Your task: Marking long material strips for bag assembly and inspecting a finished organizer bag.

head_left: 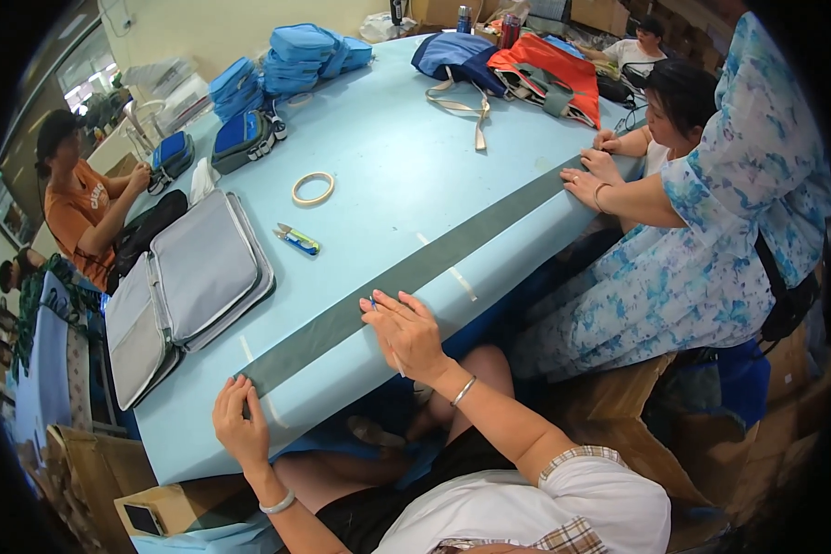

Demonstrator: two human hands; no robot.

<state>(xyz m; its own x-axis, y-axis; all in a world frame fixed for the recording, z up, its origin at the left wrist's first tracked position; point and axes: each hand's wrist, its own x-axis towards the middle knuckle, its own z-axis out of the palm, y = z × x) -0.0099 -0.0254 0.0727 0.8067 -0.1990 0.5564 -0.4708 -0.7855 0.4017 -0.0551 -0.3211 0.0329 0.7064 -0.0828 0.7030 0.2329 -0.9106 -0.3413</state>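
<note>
A long dark green fabric strip (425, 269) lies diagonally along the near edge of the light blue table. My left hand (240, 420) is at its near left end, fingers bent and pressed together on the strip's tip. Farther along, my right hand (406, 334) rests over the strip's near edge with a slim pen (398, 364) held between the fingers; its bluish end shows near the fingertips. A co-worker's hands (589, 178) touch the strip's far right end. Pale tape pieces (463, 283) lie across the table beside the strip.
Beyond the strip lie yellow-handled thread snips (297, 240) and a tape roll (314, 188). An opened grey case (203, 263) lies at left. Blue bags (295, 57) are stacked at the back, an orange bag (549, 74) at back right. Another person in orange (83, 198) sits left.
</note>
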